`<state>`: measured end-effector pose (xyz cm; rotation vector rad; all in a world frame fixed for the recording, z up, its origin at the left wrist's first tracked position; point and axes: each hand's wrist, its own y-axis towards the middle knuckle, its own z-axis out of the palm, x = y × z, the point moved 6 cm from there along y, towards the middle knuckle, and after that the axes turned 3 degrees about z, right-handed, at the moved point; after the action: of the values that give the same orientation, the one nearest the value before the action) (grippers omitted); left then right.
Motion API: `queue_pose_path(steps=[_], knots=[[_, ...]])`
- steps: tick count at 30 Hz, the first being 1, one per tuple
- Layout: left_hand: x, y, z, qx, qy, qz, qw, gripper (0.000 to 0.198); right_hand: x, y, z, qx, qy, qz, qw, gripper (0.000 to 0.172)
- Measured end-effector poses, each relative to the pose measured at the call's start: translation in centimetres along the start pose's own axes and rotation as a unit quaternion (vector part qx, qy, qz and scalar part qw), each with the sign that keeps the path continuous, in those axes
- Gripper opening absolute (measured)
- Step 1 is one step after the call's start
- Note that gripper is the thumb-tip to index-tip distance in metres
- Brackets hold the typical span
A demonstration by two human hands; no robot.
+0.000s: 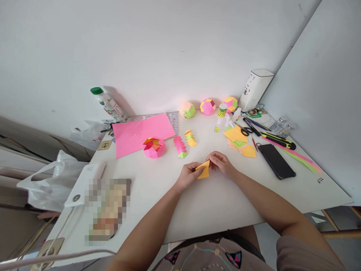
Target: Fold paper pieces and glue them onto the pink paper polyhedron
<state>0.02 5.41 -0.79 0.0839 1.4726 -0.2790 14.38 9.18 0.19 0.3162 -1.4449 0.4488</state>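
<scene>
A green-capped white plastic bottle point(110, 107) stands at the back left, contents hidden; a small yellow-orange paper piece point(203, 171) is pinched in the grip of the left hand point(187, 177); the right hand point(222, 163) curls at its upper corner, whether holding I cannot tell.

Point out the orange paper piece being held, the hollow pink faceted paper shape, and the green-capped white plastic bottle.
Orange paper piece point(205, 172): head view, its flat face.
Hollow pink faceted paper shape point(155, 151): head view, its front wall.
Green-capped white plastic bottle point(111, 107): head view, mid-body.
</scene>
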Motion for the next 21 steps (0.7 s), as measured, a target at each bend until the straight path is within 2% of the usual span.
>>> queue_pose_path(steps=[6, 10, 21], knots=[[-0.42, 0.03, 0.21, -0.001, 0.007, 0.022, 1.0, 0.031, 0.02, -0.12, 0.66, 0.004, -0.07, -0.004, 0.998, 0.019], [-0.28, 0.16, -0.1, -0.035, -0.011, 0.017, 0.999, 0.032, -0.03, -0.17, 0.24, -0.032, -0.062, 0.01, 0.998, 0.021], [-0.69, 0.19, -0.01, -0.034, -0.008, 0.025, 0.999, 0.034, -0.23, -0.14, 0.51, -0.012, -0.072, 0.015, 0.997, 0.021]])
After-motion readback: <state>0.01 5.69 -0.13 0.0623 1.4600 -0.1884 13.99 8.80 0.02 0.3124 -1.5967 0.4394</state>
